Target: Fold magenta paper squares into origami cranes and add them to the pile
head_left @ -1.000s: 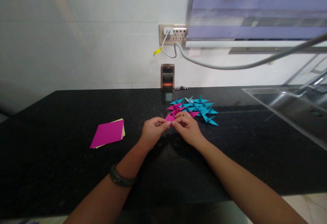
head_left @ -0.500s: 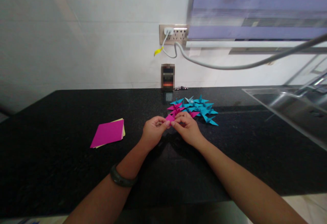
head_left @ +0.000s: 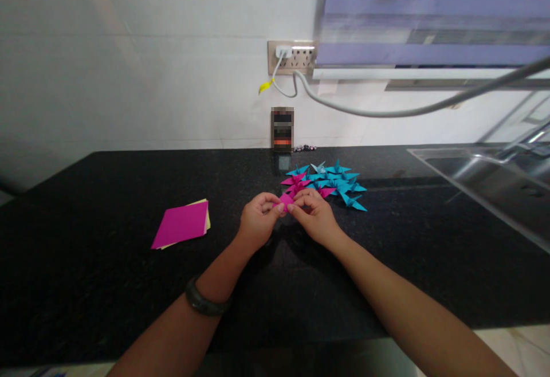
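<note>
Nearest to me, on the person's left wrist, sits a dark, rounded bangle (head_left: 207,301). Beneath both forearms runs a glossy black speckled stone countertop (head_left: 275,302).

Left hand (head_left: 258,216): thumb and forefinger pinching the near left edge of a small folded piece of bright pink paper (head_left: 286,200). Right hand (head_left: 315,216): thumb and fingers pinching the same piece at its right side, remaining fingers curled. The paper is between the two sets of fingertips, above the counter and just short of the finished pieces. Its layers are too small to read.

Step in hand, in my judgement: an intermediate fold, made in the air. The next move appears to call for a steady left pinch while the right thumb lines up the edges and presses the crease sharp; a slack hold could let the layers drift.

At the person's left, well apart from the hands, lies a loose stack of square paper sheets, magenta on top with yellow edges showing (head_left: 183,224). Just beyond the right hand stand folded magenta paper cranes (head_left: 295,181), partly hidden by the fingers, beside a cluster of folded turquoise paper cranes (head_left: 354,201).

Farther back, an upright rectangular device with a blurred screen (head_left: 282,130) leans at the white wall (head_left: 141,96).
</note>
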Tool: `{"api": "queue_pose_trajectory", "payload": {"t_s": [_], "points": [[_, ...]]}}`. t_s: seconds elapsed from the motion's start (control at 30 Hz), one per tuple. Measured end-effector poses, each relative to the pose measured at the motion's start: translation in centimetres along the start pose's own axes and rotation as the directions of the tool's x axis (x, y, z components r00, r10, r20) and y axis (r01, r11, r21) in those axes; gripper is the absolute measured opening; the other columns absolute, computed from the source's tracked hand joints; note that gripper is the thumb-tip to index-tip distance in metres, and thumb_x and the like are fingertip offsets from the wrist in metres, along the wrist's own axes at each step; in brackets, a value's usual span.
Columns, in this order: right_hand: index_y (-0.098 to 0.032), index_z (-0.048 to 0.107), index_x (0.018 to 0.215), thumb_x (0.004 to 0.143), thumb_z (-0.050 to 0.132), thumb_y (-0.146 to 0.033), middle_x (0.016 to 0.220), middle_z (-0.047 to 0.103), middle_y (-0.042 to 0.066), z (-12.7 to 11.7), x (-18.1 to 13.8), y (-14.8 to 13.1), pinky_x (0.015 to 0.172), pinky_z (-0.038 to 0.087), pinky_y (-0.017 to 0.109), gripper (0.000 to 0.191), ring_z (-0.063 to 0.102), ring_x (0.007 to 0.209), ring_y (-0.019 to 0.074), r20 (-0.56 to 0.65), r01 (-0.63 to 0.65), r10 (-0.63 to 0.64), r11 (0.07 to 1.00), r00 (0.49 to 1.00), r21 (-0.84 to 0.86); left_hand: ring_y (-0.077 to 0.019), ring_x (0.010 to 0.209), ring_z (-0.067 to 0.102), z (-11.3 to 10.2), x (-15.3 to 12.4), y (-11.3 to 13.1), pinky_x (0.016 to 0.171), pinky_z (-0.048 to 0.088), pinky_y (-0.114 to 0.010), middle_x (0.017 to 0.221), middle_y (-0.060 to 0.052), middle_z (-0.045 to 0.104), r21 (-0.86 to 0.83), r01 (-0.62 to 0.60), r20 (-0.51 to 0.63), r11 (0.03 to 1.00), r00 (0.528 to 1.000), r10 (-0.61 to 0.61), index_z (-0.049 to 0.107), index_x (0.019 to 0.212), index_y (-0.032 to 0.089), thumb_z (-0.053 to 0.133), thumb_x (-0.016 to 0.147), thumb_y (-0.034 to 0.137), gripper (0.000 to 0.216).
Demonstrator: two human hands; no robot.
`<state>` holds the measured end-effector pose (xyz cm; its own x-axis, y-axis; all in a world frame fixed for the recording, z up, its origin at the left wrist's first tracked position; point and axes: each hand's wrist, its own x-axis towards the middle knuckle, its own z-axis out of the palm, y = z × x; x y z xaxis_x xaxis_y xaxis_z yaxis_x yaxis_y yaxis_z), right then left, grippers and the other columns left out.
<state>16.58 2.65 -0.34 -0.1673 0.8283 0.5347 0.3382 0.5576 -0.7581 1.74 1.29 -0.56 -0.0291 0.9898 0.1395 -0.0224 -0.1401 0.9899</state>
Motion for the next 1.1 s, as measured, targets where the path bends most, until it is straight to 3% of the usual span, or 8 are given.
{"api": "queue_pose_trajectory", "payload": {"t_s": [0.4, 0.53, 0.6, 0.67, 0.73, 0.8, 0.97, 1.1], "points": [[-0.018, 0.050, 0.052, 0.072, 0.055, -0.019, 0.076, 0.054, 0.004, -0.08, -0.04, -0.16, 0.073, 0.043, 0.032, 0.021, 0.053, 0.076, 0.0148, 0.007, -0.021, 0.021, 1.000, 1.000, -0.010, -0.0128, 0.053, 0.062, 0.33, -0.31, 0.71, 0.053, 0.045, -0.021, 0.053, 0.001, 0.063, 0.027, 0.017, -0.006, 0.999, 1.000, -0.017, 0.055, 0.069, 0.016, 0.065, 0.063, 0.023, 0.014], [-0.018, 0.055, 0.063, 0.067, 0.061, -0.023, 0.074, 0.055, 0.002, 0.26, -0.06, -0.02, 0.070, 0.045, 0.031, 0.009, 0.053, 0.073, 0.0143, -0.006, -0.185, 0.186, 0.977, 0.982, 0.105, -0.0130, 0.053, 0.062, 0.25, -0.29, 0.68, 0.053, 0.046, -0.021, 0.053, 0.001, 0.063, 0.049, 0.001, -0.003, 0.999, 1.000, -0.001, 0.055, 0.068, 0.016, 0.065, 0.063, 0.024, 0.013], [-0.018, 0.056, 0.081, 0.064, 0.066, -0.027, 0.074, 0.056, 0.001, 0.36, 0.02, -0.07, 0.060, 0.047, 0.028, 0.022, 0.053, 0.066, 0.0124, 0.040, -0.384, 0.387, 0.886, 0.921, 0.260, -0.0131, 0.054, 0.063, 0.22, -0.27, 0.62, 0.055, 0.046, -0.022, 0.054, 0.001, 0.064, 0.046, -0.004, -0.001, 0.999, 1.000, 0.004, 0.055, 0.068, 0.016, 0.065, 0.063, 0.025, 0.015], [-0.017, 0.055, 0.090, 0.062, 0.069, -0.032, 0.073, 0.056, -0.001, 0.24, 0.13, -0.24, 0.052, 0.047, 0.024, 0.035, 0.052, 0.057, 0.0091, 0.186, -0.566, 0.541, 0.722, 0.820, 0.398, -0.0135, 0.056, 0.063, 0.20, -0.28, 0.57, 0.056, 0.047, -0.022, 0.056, 0.001, 0.064, 0.051, -0.010, 0.005, 0.999, 1.000, 0.010, 0.055, 0.071, 0.016, 0.065, 0.064, 0.026, 0.016], [-0.015, 0.057, 0.082, 0.060, 0.071, -0.035, 0.067, 0.056, -0.002, -0.03, 0.24, -0.45, 0.049, 0.046, 0.022, 0.032, 0.048, 0.048, 0.0050, 0.351, -0.665, 0.567, 0.596, 0.745, 0.450, -0.0140, 0.057, 0.063, 0.20, -0.34, 0.60, 0.056, 0.047, -0.022, 0.057, 0.001, 0.065, 0.068, -0.021, 0.015, 0.997, 1.000, 0.021, 0.055, 0.074, 0.016, 0.065, 0.065, 0.027, 0.017], [-0.014, 0.056, 0.069, 0.057, 0.074, -0.035, 0.060, 0.054, -0.004, -0.31, 0.30, -0.60, 0.047, 0.046, 0.021, 0.030, 0.044, 0.043, 0.0027, 0.426, -0.697, 0.552, 0.543, 0.717, 0.469, -0.0141, 0.055, 0.063, 0.21, -0.42, 0.73, 0.054, 0.046, -0.022, 0.058, 0.000, 0.065, 0.092, -0.028, 0.026, 0.995, 0.999, 0.026, 0.056, 0.080, 0.016, 0.064, 0.066, 0.027, 0.020], [-0.013, 0.055, 0.062, 0.053, 0.076, -0.037, 0.054, 0.054, -0.004, -0.46, 0.29, -0.68, 0.043, 0.043, 0.019, 0.033, 0.046, 0.041, 0.0035, 0.389, -0.653, 0.524, 0.600, 0.758, 0.462, -0.0151, 0.056, 0.063, 0.21, -0.40, 0.90, 0.054, 0.047, -0.023, 0.058, 0.000, 0.066, 0.089, 0.020, 0.015, 0.996, 1.000, -0.021, 0.054, 0.096, 0.015, 0.066, 0.064, 0.027, 0.036], [-0.013, 0.057, 0.062, 0.058, 0.072, -0.038, 0.054, 0.054, -0.004, -0.40, 0.20, -0.60, 0.043, 0.040, 0.019, 0.030, 0.045, 0.041, 0.0038, 0.366, -0.607, 0.486, 0.663, 0.794, 0.438, -0.0139, 0.054, 0.062, 0.20, -0.22, 0.57, 0.055, 0.047, -0.023, 0.056, -0.001, 0.065, 0.067, 0.081, 0.037, 0.994, 0.996, -0.084, 0.055, 0.089, 0.014, 0.065, 0.066, 0.032, 0.032]]}}
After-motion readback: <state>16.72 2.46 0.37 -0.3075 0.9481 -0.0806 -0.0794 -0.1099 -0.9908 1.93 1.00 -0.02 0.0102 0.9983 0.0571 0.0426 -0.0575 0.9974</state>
